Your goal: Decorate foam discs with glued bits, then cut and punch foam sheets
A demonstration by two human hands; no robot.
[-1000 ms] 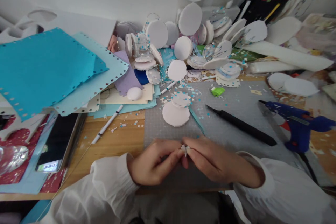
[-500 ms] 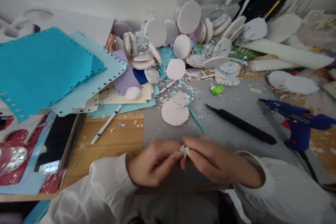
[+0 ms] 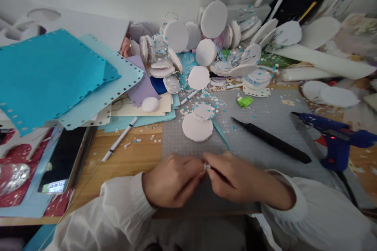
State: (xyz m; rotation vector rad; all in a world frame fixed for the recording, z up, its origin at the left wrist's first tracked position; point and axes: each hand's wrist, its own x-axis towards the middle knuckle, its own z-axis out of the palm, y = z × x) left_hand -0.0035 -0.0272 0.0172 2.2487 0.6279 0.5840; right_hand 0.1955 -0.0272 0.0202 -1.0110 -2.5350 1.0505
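Note:
My left hand [image 3: 172,180] and my right hand [image 3: 235,178] meet fingertip to fingertip low over the grey cutting mat [image 3: 265,133]. Both pinch a tiny white piece [image 3: 207,166] between them, mostly hidden by the fingers. Just beyond the hands lies a white disc [image 3: 197,127] with a smaller speckled disc [image 3: 202,111] resting on it. White sleeves cover both forearms.
A black pen tool [image 3: 271,140] and a blue glue gun [image 3: 335,137] lie right of the hands. Blue punched paper sheets [image 3: 53,74] and a phone [image 3: 63,160] sit at left. A heap of white discs [image 3: 212,43] and confetti fills the back. A white marker [image 3: 119,139] lies on the wood.
The fingertips of both hands have closed in tighter around the small white piece, which now shows less. Nothing else on the desk has moved.

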